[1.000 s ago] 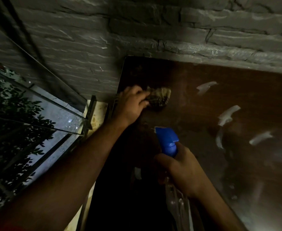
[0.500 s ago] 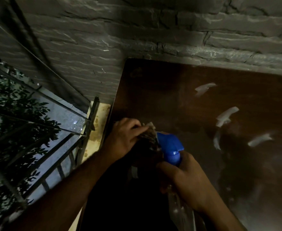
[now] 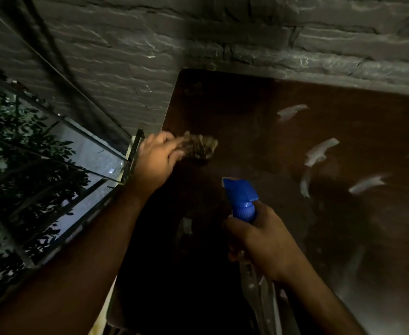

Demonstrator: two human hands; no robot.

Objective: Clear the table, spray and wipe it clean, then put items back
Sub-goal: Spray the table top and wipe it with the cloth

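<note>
Brown tabletop [image 3: 283,131], dark and glossy, fills the right of the view, w/ its far edge tight against a grey brick wall [image 3: 198,39] and its left edge next to a glass railing [image 3: 61,151]. The top looks cleared; pale streaks, prob. reflections or wet marks, sit well right of both hands.

Left hand [image 3: 157,155] is at the left edge, about mid-depth, fingers curled round a crumpled cloth [image 3: 200,147] and pressing it on the surface. Cloth sticks out to the right of the fist, toward the table's centre. Blurred, so exact finger positions can't be told.

Right hand [image 3: 259,238] is nearer the body, wrapped round the neck of a spray bottle [image 3: 241,197]; blue head points up-left toward the cloth, clear body runs down toward the person. Whether a finger is on the trigger can't be seen.

Key relation: unwiped surface lies right and far from the cloth, and the left hand is clearly the nearer one to it. Judging by this, it's the wipe stage, items not yet back. Open room for strokes is rightward and toward the wall; leftward there's none, since the cloth is already near the edge and could slip off by the railing. Bottle sits just near-right of the stroke path, so a pull back toward the body risks bumping it.
</note>
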